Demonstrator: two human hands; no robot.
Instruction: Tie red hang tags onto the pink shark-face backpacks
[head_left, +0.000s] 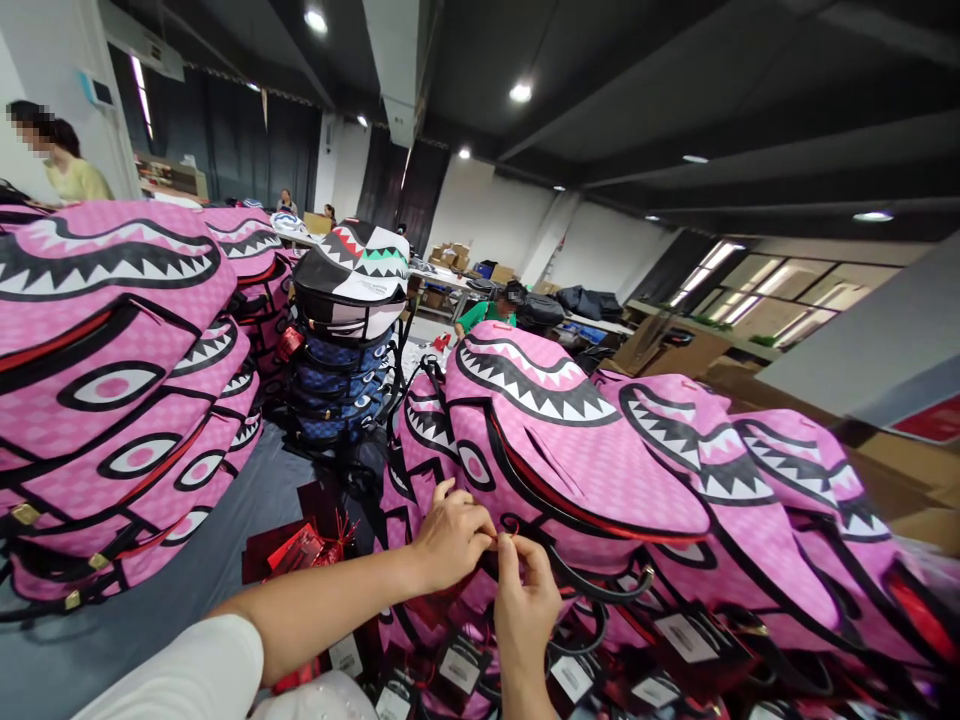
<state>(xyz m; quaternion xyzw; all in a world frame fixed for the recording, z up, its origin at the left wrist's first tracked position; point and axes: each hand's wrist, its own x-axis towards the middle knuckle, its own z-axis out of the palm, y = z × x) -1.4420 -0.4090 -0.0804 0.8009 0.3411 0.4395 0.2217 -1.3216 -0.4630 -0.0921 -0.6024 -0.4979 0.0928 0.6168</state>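
Note:
A pink checkered backpack (555, 440) with a printed shark mouth and eye lies on top of a stack before me. Just below its edge, my left hand (452, 535) is closed with thumb and finger pinched on a thin red string (511, 524). My right hand (529, 585) pinches the same string close beside it, near the black carry handle (600, 590). Dark hang tags with white labels (459, 668) dangle beneath my hands. To the left of my left forearm lies a bunch of red tags and strings (304, 545) on the grey table cover.
Tall stacks of pink backpacks (112, 330) rise at left, and more pink backpacks (795, 470) lean at right. A pile of dark blue backpacks (341, 385) stands behind, topped by a black-and-white one (356, 270). A person in yellow (79, 180) and one in green (476, 312) are farther back.

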